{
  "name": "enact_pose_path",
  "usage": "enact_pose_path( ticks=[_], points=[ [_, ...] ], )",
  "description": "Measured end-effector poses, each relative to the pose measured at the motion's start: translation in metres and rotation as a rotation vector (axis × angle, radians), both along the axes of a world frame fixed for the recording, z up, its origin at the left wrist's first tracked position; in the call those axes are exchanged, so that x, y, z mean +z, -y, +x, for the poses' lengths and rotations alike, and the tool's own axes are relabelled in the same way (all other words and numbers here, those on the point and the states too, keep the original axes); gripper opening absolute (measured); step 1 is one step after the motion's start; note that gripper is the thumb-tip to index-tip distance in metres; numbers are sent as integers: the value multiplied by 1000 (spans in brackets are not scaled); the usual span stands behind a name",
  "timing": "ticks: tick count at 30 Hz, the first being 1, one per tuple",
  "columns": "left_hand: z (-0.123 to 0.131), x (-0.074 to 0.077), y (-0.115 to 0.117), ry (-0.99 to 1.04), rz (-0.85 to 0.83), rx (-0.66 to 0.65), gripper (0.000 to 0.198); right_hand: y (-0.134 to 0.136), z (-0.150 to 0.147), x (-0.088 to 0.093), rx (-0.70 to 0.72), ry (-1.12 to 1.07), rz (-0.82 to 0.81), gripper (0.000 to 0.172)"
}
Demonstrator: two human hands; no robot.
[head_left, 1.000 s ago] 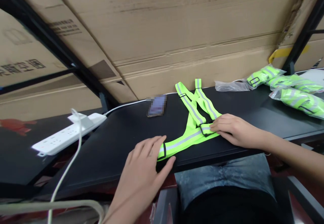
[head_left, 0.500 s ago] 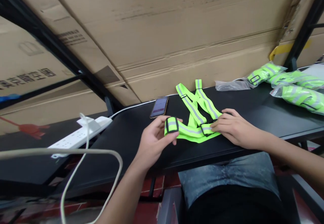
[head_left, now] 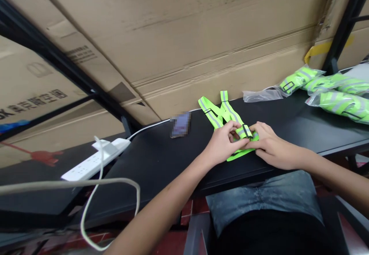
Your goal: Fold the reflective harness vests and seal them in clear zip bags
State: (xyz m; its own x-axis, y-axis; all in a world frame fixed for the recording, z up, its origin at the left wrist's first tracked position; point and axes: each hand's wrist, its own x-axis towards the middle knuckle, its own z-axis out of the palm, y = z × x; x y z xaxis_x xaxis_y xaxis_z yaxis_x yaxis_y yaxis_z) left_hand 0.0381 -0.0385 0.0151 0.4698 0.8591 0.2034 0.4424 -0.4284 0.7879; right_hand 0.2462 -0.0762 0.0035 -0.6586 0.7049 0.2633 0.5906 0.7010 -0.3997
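Left hand (head_left: 223, 143): pinches reflective vest strap (head_left: 240, 132) beside black buckle (head_left: 247, 131), fingers curled.
Right hand (head_left: 273, 146): grips same strap opposite, steadying it above black table (head_left: 161, 166).

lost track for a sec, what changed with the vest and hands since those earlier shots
The left hand has lifted the end of the lower strap of the reflective neon-yellow vest and carried it rightward, folding it over the vest's middle. It now meets the right hand, both holding the fold near a black slider. The phone, white power strip and bagged vests stayed put.
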Motion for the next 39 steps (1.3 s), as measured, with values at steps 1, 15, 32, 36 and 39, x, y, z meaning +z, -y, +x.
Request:
enact_pose_path(
  ticks=[1, 15, 32, 36, 39],
  points=[
    [-3, 0, 1, -55, 51, 1, 33, 0, 1, 1, 12, -13, -52, 46],
    [-2, -10, 1, -165, 174, -221, 33, -6, 6, -13, -179, -330, -82, 26],
    [-17, -1, 27, -726, 640, -156, 46, -8, 37, -12, -56, 20, 151, 40],
    [-25, -3, 45, -768, 638, -14, 44, -10, 34, 1, 44, 102, 176, 46],
    [-33, -6, 51, -694, 581, 4, 46, -7, 27, 13, 112, 183, 213, 44]
  ],
)
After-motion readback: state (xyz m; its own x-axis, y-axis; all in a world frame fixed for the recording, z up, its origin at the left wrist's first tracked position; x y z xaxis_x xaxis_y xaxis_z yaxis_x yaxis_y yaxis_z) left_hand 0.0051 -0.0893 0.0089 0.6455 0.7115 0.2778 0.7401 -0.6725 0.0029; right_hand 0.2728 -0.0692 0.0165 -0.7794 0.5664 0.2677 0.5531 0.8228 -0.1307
